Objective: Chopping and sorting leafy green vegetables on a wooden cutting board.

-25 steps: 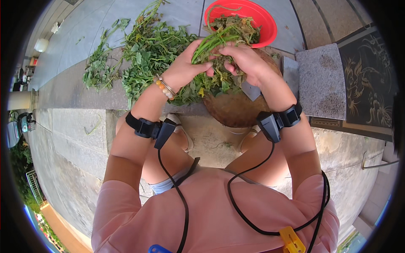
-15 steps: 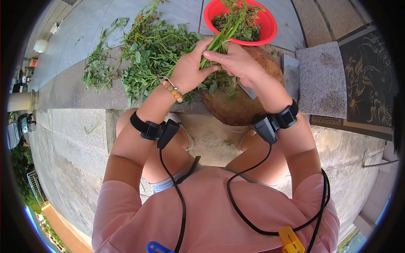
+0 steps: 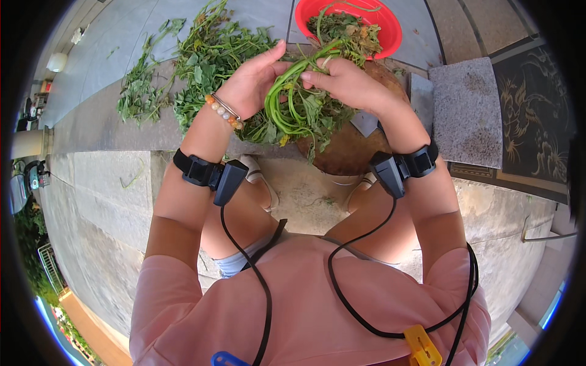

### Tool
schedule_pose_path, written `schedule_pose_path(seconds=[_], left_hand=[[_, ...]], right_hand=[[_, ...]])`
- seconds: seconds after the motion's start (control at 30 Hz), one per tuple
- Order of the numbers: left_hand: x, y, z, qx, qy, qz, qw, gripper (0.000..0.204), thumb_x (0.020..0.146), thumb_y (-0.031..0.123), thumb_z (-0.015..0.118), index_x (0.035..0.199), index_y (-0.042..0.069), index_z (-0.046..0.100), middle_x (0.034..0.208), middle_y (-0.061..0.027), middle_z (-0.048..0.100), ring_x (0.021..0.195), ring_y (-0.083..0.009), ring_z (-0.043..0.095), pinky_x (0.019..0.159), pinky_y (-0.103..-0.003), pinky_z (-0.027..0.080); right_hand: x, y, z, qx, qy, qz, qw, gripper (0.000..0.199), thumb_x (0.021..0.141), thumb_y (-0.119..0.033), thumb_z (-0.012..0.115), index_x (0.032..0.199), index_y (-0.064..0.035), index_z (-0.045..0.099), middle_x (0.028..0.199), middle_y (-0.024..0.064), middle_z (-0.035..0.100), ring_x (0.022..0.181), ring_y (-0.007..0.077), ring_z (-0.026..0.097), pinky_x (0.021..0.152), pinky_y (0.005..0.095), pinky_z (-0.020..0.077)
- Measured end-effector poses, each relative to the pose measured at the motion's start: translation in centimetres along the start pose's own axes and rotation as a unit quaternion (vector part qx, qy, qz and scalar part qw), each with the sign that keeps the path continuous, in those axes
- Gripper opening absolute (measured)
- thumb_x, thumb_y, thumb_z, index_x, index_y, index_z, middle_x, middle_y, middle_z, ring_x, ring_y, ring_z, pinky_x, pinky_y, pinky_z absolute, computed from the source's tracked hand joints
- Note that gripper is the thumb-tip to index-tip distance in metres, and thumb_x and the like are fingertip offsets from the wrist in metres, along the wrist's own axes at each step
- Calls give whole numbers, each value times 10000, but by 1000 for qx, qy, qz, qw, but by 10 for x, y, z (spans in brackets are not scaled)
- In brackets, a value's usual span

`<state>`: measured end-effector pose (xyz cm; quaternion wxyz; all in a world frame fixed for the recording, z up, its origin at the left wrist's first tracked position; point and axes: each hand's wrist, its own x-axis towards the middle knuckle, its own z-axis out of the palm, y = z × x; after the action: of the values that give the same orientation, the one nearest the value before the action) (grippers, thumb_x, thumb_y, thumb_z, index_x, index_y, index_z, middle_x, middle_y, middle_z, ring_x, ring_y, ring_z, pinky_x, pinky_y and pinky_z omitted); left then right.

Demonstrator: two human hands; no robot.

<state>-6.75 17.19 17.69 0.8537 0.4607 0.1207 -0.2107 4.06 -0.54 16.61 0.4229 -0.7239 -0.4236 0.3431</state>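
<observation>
A bunch of green leafy vine stems (image 3: 282,108) is bent into a loop over a round wooden chopping block (image 3: 342,149). My right hand (image 3: 345,85) grips the bunch at its upper right, thumb and fingers closed on the stems. On the loop's left side, my left hand (image 3: 259,79) is open, thumb raised apart and fingers lying against or behind the stems. Under my right wrist, part of a flat grey metal blade (image 3: 364,124) shows on the block; the rest is hidden.
A heap of leafy vines (image 3: 207,82) lies on the stone ledge to the left. Behind the block stands a red basin (image 3: 390,36) holding wilted greens. A rough grey stone slab (image 3: 465,113) is at the right, beside a dark engraved panel (image 3: 534,110).
The stems, upright before, are now folded down into a loop toward me. My left hand has loosened and moved left, its fingers spread. My right hand keeps its grip.
</observation>
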Motion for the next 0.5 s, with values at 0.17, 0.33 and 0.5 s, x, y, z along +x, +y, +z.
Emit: schedule_pose_path(seconds=[0.17, 0.33, 0.5], left_hand=[[3, -14, 0, 166, 23, 68, 984, 302, 857, 289, 596, 983, 15, 579, 933, -48, 614, 768, -109, 537, 690, -245, 440], [-4, -17, 9, 232, 0, 61, 971, 226, 877, 254, 561, 946, 39, 563, 772, 4, 525, 665, -78, 455, 610, -215, 413], [-16, -10, 6, 236, 20, 47, 970, 230, 886, 263, 543, 935, 38, 549, 724, 30, 462, 608, -52, 416, 547, -194, 387]], right_hand=[[0, 2, 10, -151, -18, -21, 988, 325, 867, -321, 501, 811, -21, 614, 700, 155, 588, 679, 267, 568, 638, 376, 437], [-4, 8, -7, -161, -86, -54, 982, 357, 877, -357, 487, 763, -34, 586, 601, 118, 518, 585, 236, 517, 588, 364, 418], [-13, -6, -14, -7, -77, 35, 996, 379, 892, -396, 484, 730, -61, 552, 608, -7, 450, 544, 93, 401, 497, 259, 365]])
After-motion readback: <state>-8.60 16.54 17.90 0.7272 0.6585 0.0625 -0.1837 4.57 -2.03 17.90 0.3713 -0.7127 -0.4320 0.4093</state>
